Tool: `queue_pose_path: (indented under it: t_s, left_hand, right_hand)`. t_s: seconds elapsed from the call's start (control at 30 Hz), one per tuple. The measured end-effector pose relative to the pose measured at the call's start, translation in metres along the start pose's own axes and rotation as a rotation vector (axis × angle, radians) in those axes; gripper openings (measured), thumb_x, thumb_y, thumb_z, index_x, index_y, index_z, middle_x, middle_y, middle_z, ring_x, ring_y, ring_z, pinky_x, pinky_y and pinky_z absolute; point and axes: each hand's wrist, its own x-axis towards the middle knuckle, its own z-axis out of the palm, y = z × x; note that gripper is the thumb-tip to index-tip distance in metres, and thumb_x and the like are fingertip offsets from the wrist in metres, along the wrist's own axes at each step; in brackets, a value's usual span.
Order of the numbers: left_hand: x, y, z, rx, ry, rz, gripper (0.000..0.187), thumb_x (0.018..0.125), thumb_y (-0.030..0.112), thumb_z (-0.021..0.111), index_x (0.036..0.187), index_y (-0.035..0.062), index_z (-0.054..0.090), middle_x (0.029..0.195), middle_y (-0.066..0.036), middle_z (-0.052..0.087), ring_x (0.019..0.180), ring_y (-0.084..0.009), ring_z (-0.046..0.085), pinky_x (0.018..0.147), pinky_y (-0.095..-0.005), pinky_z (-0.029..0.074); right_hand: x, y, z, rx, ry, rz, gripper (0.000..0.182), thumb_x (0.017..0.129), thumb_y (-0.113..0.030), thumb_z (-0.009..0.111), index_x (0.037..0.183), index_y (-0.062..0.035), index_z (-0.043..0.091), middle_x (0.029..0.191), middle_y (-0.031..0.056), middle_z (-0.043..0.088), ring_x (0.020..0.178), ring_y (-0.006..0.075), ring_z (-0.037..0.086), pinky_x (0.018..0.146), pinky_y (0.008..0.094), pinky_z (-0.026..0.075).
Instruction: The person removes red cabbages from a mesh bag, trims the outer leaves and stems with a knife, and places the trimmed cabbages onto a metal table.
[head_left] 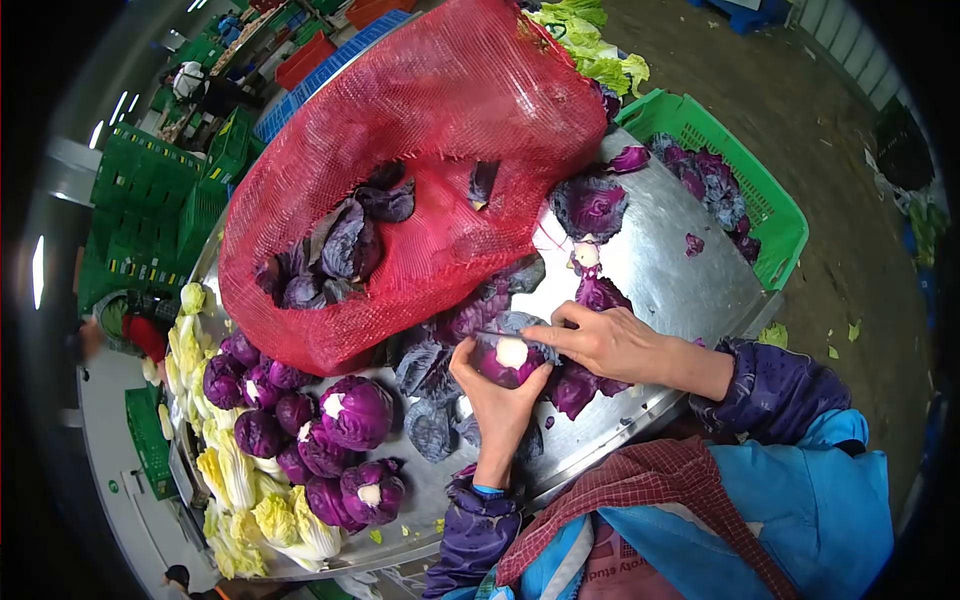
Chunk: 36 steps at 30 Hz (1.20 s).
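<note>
My left hand [497, 405] is closed around the side of a red cabbage [512, 352], whose pale cut stem faces up. My right hand [612, 345] is closed on a knife [497, 334]; its thin blade lies across the cabbage's far side, and its handle is hidden in the fingers. Loose purple leaves [430, 428] lie around both hands on the metal table [668, 262]. Just beyond the cabbage is a big red mesh bag [425, 120], lying with its mouth open and dark cabbage leaves [350, 240] inside.
Trimmed red cabbages [357, 412] are piled at the left, beside a row of Chinese cabbages [235, 475]. At the table's right end stands a green crate [775, 205] holding purple leaves. Stacked green crates [135, 200] and another person [130, 330] are farther left.
</note>
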Motion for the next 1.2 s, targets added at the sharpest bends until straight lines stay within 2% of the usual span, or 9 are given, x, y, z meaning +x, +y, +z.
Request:
queue_pose_path:
  t_s: [0.07,0.27,0.43,0.5,0.63,0.77,0.93,1.03,1.2]
  left_hand:
    - [0.001,0.000,0.001,-0.036,0.013,0.006,0.091,0.058,0.025,0.086,0.124,-0.0056,0.031,0.121,-0.020,0.036,0.117,-0.0322,0.037,0.102,-0.0408,0.031]
    - [0.013,0.004,0.005,0.123,0.004,0.073,0.084,0.058,0.030,0.084,0.118,-0.0069,0.037,0.111,-0.018,0.041,0.106,-0.0292,0.045,0.094,-0.0391,0.037]
    - [0.023,0.008,0.009,0.080,0.004,0.085,0.080,0.058,0.027,0.084,0.113,-0.0080,0.038,0.106,-0.022,0.041,0.102,-0.0351,0.044,0.091,-0.0418,0.036]
    - [0.014,0.012,0.013,0.159,-0.013,0.187,0.084,0.055,0.028,0.085,0.114,-0.0077,0.038,0.107,-0.022,0.041,0.102,-0.0356,0.044,0.092,-0.0410,0.037]
    - [0.003,0.009,0.011,0.117,0.034,0.079,0.092,0.054,0.028,0.087,0.122,-0.0067,0.036,0.113,-0.020,0.038,0.109,-0.0341,0.040,0.095,-0.0420,0.036]
    - [-0.003,0.018,0.004,0.140,0.018,0.038,0.097,0.054,0.029,0.088,0.129,-0.0023,0.036,0.116,-0.022,0.034,0.111,-0.0361,0.038,0.096,-0.0425,0.035]
    - [-0.004,0.019,0.009,0.225,0.022,0.040,0.094,0.055,0.029,0.088,0.129,-0.0012,0.037,0.118,-0.024,0.032,0.113,-0.0386,0.036,0.097,-0.0460,0.033]
    - [-0.002,0.019,0.015,0.263,0.058,0.113,0.092,0.056,0.029,0.087,0.128,-0.0019,0.038,0.120,-0.024,0.034,0.114,-0.0390,0.036,0.097,-0.0470,0.033]
    - [0.004,0.018,0.021,0.319,0.087,0.165,0.089,0.057,0.031,0.086,0.125,-0.0037,0.040,0.119,-0.023,0.039,0.113,-0.0387,0.038,0.096,-0.0485,0.034]
  right_hand:
    - [0.003,0.001,-0.003,-0.096,-0.006,-0.145,0.051,0.082,-0.014,0.057,0.131,-0.0245,0.051,0.099,0.0106,0.054,0.061,0.0281,0.064,0.052,0.0383,0.053]
    - [0.027,-0.007,-0.002,-0.408,0.033,-0.143,0.053,0.078,-0.013,0.059,0.128,-0.0262,0.053,0.086,0.0091,0.052,0.052,0.0215,0.062,0.042,0.0350,0.051]
    - [0.066,0.024,0.009,-0.425,0.000,-0.187,0.046,0.082,-0.016,0.054,0.126,-0.0261,0.054,0.085,0.0115,0.054,0.056,0.0241,0.064,0.047,0.0360,0.053]
    - [0.084,0.048,0.006,-0.542,0.026,-0.039,0.044,0.084,-0.017,0.051,0.127,-0.0260,0.053,0.086,0.0120,0.055,0.062,0.0268,0.065,0.052,0.0385,0.055]
    - [0.084,0.040,0.006,-0.407,-0.013,-0.069,0.042,0.087,-0.016,0.052,0.128,-0.0242,0.052,0.087,0.0121,0.056,0.066,0.0307,0.064,0.057,0.0417,0.054]
    - [0.043,0.002,-0.003,0.170,0.129,-0.040,0.041,0.089,-0.013,0.055,0.130,-0.0191,0.051,0.086,0.0136,0.053,0.072,0.0343,0.059,0.060,0.0429,0.048]
    - [-0.009,-0.013,0.005,0.127,-0.007,0.151,0.046,0.088,-0.010,0.054,0.133,-0.0192,0.049,0.094,0.0139,0.053,0.074,0.0315,0.060,0.061,0.0396,0.051]
    - [-0.015,-0.018,0.011,0.070,0.024,0.196,0.048,0.086,-0.010,0.053,0.133,-0.0195,0.048,0.098,0.0186,0.053,0.074,0.0379,0.063,0.062,0.0438,0.053]
    - [-0.003,-0.025,0.007,-0.092,-0.021,0.269,0.054,0.084,-0.007,0.056,0.135,-0.0222,0.047,0.100,0.0167,0.052,0.067,0.0347,0.062,0.057,0.0416,0.053]
